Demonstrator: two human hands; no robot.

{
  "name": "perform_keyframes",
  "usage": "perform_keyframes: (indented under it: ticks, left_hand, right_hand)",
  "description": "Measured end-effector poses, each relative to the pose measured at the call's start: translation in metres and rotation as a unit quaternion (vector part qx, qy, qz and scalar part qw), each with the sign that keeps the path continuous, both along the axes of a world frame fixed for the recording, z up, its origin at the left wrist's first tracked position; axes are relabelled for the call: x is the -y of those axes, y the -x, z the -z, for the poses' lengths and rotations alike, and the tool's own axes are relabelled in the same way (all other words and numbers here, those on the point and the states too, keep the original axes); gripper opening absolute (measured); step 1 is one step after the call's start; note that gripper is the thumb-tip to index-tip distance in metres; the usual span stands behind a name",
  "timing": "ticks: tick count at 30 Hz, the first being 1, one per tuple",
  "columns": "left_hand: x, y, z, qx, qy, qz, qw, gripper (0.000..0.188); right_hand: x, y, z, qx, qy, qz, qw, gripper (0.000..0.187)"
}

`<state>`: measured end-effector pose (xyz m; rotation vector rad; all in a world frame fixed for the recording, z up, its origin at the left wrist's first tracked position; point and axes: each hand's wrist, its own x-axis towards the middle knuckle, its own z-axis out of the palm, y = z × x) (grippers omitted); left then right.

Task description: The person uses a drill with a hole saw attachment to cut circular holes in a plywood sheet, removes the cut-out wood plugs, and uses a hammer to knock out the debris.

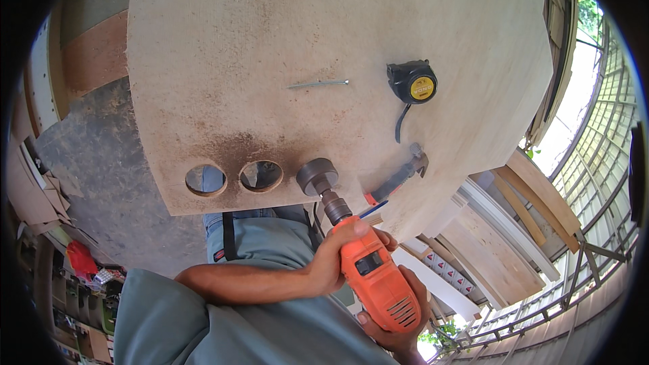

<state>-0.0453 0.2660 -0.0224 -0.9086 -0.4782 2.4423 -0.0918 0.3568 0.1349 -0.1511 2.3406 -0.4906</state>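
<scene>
Item, pale wooden board (270,20): laid flat before the person, its near edge close to the body. Work done: two round holes, the left hole (206,180) and the middle hole (261,175), side by side along that edge, both cut clean through, the space below visible in each.

Item, brown dust (238,144): spread thickest around and beyond the holes.

Item, dark hole saw (315,174): at a third spot, right of the middle hole and roughly in line with it. State of this spot: judged unfinished; cutting depth, if any, hidden by the saw cup.

Item, orange power drill (380,277): carries the saw in its chuck, body slanting down to the right. Left hand (331,257): fingers wrapped round the front housing, behind the chuck. Right hand (397,341): fingers closed about the rear of the drill; trigger not visible.

Also on the board, apart from the holes: metal bolt or nail (318,84); black-and-yellow tape measure (414,82); hammer (400,174), lying aslant; slim blue stick (374,209), near its handle.
</scene>
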Motion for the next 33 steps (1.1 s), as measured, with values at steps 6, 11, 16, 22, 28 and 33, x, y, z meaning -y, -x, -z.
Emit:
perform_keyframes:
  ticks: [6, 11, 16, 22, 28, 33]
  left_hand:
    - [0.006, -0.003, -0.008, -0.045, 0.02, -0.009, 0.999, 0.049]
    - [0.012, 0.002, -0.01, -0.033, 0.02, 0.02, 0.999, 0.048]
    - [0.012, 0.001, -0.008, -0.028, 0.026, 0.033, 0.999, 0.044]
    - [0.009, -0.001, -0.007, 0.011, 0.023, 0.008, 1.0, 0.034]
    - [0.012, 0.0, -0.007, 0.007, 0.025, 0.014, 1.0, 0.035]
    - [0.013, 0.002, -0.009, -0.016, 0.048, 0.028, 0.998, 0.037]
  right_hand:
    - [-0.004, -0.007, 0.002, 0.006, 0.008, 0.033, 0.999, 0.094]
    - [-0.006, -0.01, 0.0, 0.009, -0.007, 0.042, 0.999, 0.094]
    - [0.003, -0.006, -0.003, -0.004, -0.023, 0.002, 1.0, 0.093]
    - [0.009, -0.002, 0.0, -0.001, 0.014, 0.016, 1.0, 0.091]
    - [0.008, -0.005, -0.002, 0.011, 0.014, 0.04, 0.999, 0.091]
    - [0.008, -0.005, -0.002, 0.015, 0.007, 0.035, 0.999, 0.09]
